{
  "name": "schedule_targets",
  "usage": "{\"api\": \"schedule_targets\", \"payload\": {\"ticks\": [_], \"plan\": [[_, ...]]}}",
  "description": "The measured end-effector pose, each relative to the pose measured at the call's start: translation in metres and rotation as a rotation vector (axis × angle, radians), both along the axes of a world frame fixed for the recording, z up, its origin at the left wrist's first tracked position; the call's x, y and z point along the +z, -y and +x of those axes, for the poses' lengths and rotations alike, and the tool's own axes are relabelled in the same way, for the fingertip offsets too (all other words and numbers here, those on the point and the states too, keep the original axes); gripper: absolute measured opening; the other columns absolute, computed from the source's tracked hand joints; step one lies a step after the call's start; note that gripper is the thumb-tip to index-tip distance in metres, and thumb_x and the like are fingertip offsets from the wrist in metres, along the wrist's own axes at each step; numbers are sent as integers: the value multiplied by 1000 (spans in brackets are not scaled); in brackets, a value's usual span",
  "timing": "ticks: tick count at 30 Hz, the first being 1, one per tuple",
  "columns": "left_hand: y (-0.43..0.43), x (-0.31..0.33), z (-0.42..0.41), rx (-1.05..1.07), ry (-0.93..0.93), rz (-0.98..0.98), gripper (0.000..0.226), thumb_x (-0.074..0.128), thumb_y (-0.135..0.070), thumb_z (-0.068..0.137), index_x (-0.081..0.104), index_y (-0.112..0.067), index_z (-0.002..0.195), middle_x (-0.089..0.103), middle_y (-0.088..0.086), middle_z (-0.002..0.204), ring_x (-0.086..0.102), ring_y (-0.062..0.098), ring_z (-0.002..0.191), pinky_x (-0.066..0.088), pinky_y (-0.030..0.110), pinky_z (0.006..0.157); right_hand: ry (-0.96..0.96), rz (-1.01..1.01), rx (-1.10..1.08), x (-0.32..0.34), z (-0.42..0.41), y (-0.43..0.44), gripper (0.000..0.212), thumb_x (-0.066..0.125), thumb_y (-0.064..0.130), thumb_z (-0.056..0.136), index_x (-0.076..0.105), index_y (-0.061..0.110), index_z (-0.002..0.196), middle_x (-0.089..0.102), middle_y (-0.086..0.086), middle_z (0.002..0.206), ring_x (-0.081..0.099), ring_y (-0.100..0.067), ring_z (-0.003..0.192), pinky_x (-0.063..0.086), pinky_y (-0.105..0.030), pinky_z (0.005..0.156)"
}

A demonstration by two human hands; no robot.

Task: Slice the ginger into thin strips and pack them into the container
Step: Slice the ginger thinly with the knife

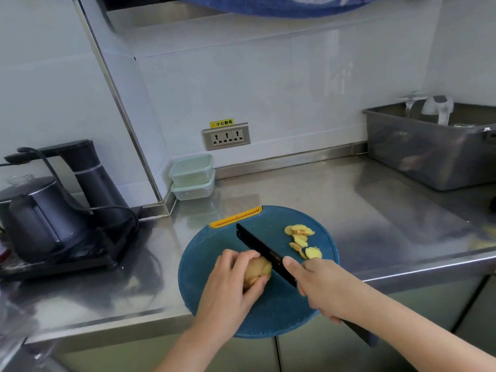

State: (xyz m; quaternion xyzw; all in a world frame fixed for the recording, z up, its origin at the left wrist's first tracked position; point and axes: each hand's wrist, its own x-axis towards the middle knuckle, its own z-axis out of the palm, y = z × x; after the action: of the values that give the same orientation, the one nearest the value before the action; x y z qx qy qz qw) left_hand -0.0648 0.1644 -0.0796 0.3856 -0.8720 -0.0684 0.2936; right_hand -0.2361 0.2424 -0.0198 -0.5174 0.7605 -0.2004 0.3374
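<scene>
On the blue cutting board (268, 312), the left hand (228, 285) curls its fingers (237, 260) round the ginger (256, 271) near the board's middle, the right hand (319, 288) grips the black knife (261, 251) with its blade against the ginger's cut end, and slices (300, 237) lie at the board's far right.

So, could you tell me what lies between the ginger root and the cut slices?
The black knife, in the right hand, lies between ginger root and slices, per the head view.
</scene>
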Motion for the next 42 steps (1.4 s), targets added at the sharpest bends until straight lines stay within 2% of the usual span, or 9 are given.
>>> {"api": "schedule_targets", "payload": {"ticks": [5,8,14,26,28,31,34,38,42], "plan": [[-2,1,0,-7,-11,1,41,45,-56,83,48,-37,119,39,-24,115,45,-4,96,36,6,71,6,-104,31,-3,-5,-4,53,27,56,98,46,13,72,40,1,59,35,-9,47,31,-21,48],[-2,1,0,1,-7,-2,39,47,-55,83,49,-36,117,42,-23,113,47,-2,95,35,7,70,71,-87,-7,-2,-4,-4,50,32,58,96,42,16,71,34,2,58,30,-11,47,26,-25,47],[-1,3,-2,31,-11,13,38,50,-56,81,50,-37,114,40,-22,110,50,1,88,38,10,64,1,-123,-1,-5,-1,-8,51,30,57,96,46,13,75,40,-3,68,34,-15,57,32,-29,56],[-2,3,-4,69,46,9,39,49,-56,80,45,-39,115,39,-18,112,48,2,85,33,7,60,86,-125,37,-2,-13,-10,58,23,53,100,51,5,80,39,1,57,35,-8,45,30,-18,47],[-2,3,-5,59,47,7,39,49,-56,80,43,-40,115,39,-18,112,48,3,85,35,8,60,117,-76,39,-6,-13,-8,57,27,53,99,51,3,83,36,3,56,32,-9,41,29,-19,45],[-2,3,-5,62,35,4,41,48,-56,80,45,-41,118,39,-18,111,50,4,84,40,11,61,212,-68,-8,-6,-9,-8,50,34,57,95,43,13,72,32,8,43,28,-9,34,27,-23,43],[-3,3,-4,78,35,-7,41,49,-55,80,45,-40,118,41,-16,110,52,4,82,46,16,59,168,-68,-2,-6,-5,-10,50,32,57,96,42,15,71,32,8,42,29,-9,32,27,-21,42],[-3,2,-8,105,-25,75,42,54,-54,79,47,-39,117,39,-19,110,46,0,91,37,9,66,199,2,-36,-3,-2,-9,50,31,57,96,40,15,71,32,5,48,27,-8,32,28,-23,42],[-4,2,-13,154,-75,128,40,62,-48,80,49,-32,115,40,-18,108,44,3,94,39,18,79,253,98,-28,4,1,-4,49,28,56,98,39,16,72,33,0,56,28,-10,35,30,-24,40]]}}
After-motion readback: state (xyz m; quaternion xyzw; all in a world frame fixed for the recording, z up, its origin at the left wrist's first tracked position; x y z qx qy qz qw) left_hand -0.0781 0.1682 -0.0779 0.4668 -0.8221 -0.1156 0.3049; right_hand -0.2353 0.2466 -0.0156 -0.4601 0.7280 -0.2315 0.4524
